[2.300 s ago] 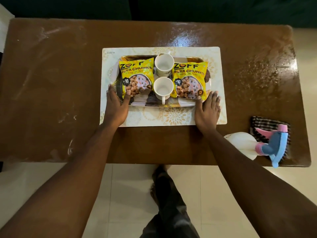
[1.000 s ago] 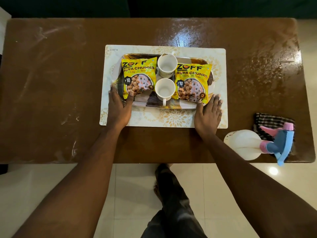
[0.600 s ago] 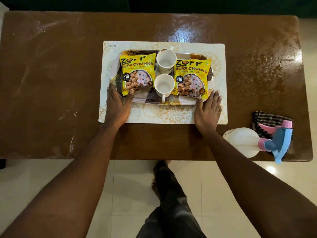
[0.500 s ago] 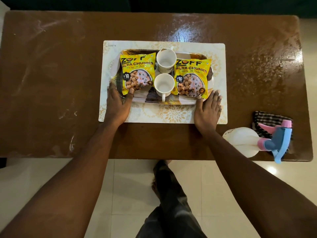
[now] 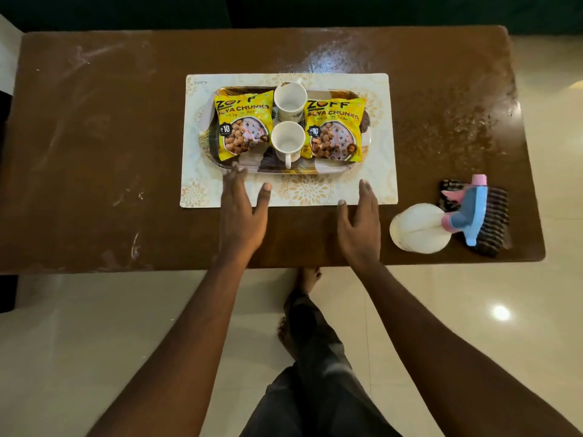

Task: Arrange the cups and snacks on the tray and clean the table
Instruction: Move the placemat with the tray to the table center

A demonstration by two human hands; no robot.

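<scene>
Hands spread flat, gripping nothing: left hand (image 5: 242, 216) with fingertips by tray (image 5: 325, 167) near rim, right hand (image 5: 359, 222) over placemat (image 5: 382, 137) edge. On tray: far cup (image 5: 290, 100), near cup (image 5: 287, 138), between left packet (image 5: 243, 127) and right packet (image 5: 335, 134). Spray bottle (image 5: 418, 228), cloth (image 5: 493, 222) rightward on surface (image 5: 94, 137).

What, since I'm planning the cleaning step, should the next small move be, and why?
Probably the open right hand reaches for the white spray bottle with the blue-pink trigger beside it. Both white cups and both yellow snack packets already sit on the patterned tray, the left hand holds nothing, and the brown table shows whitish smears.
</scene>
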